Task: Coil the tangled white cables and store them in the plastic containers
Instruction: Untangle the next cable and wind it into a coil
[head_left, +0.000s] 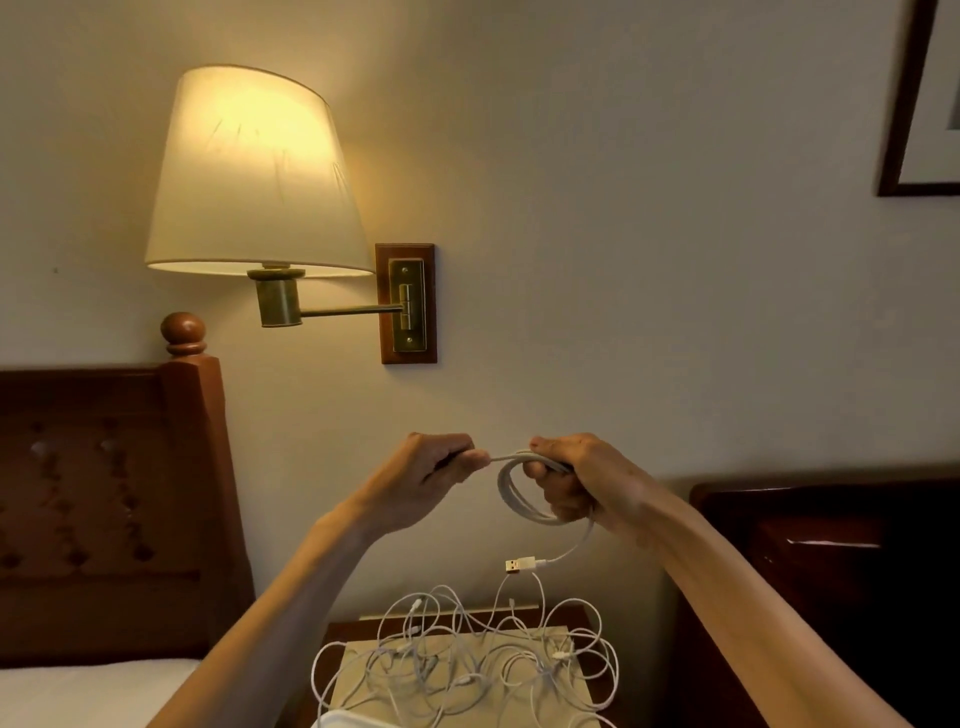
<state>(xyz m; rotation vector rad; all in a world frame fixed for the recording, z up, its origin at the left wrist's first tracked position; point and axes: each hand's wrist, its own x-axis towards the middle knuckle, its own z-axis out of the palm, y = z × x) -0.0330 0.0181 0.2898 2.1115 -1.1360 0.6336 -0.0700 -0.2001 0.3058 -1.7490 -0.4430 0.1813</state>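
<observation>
Cable coil (511, 493) gripped in right hand (582, 480), left hand (436, 475) pinching

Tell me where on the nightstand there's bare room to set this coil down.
Little is free. The tangled cables cover most of the nightstand top. Bare patches: the dark strip along its left edge, between the bed and the tangle, and a thin strip at the back by the wall. A white container rim crowds the front.

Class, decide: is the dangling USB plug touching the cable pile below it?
Apart. In the head view the USB plug hangs clear above the cable pile, with bare wall between them.
</observation>
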